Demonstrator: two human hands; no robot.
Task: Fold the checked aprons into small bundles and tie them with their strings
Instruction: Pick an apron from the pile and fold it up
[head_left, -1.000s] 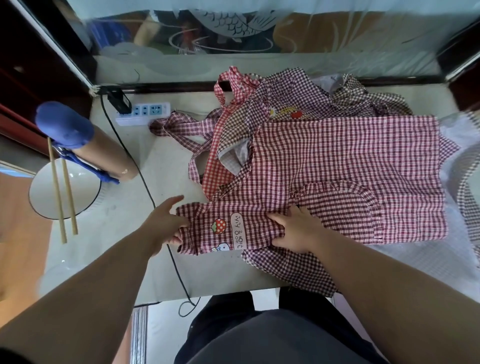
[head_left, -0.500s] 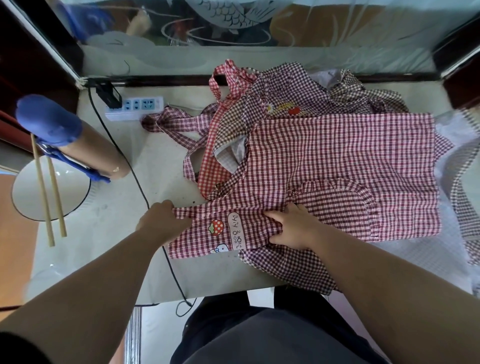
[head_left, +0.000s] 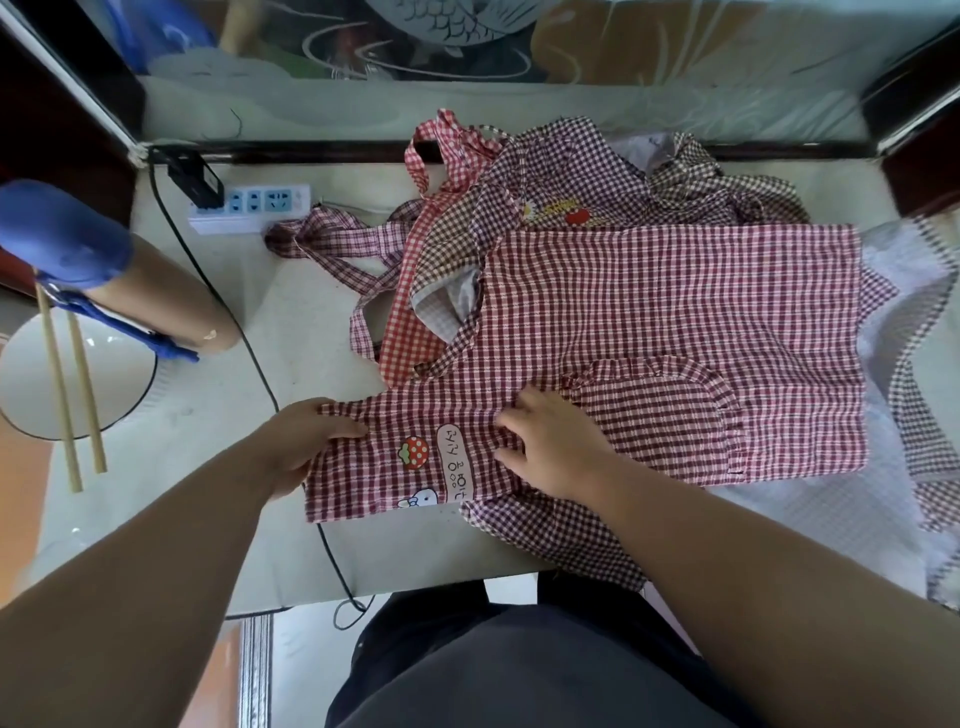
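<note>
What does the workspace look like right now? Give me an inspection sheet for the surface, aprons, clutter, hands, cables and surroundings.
Surface: pale tabletop, partly covered by cloth.
Job's things: dark red checked apron spread flat on top, its bib pointing left; more checked aprons heaped behind it; strings loose; nothing bundled yet.
Clutter: white bowl with chopsticks across it; cardboard tube with a blue cap.
Hands: left hand grips the bib's edge; right hand presses the apron with flat fingers.
Cables: black cable runs from the power strip under the bib and off the near edge.
Surroundings: glass panel with a fish pattern behind the table.
</note>
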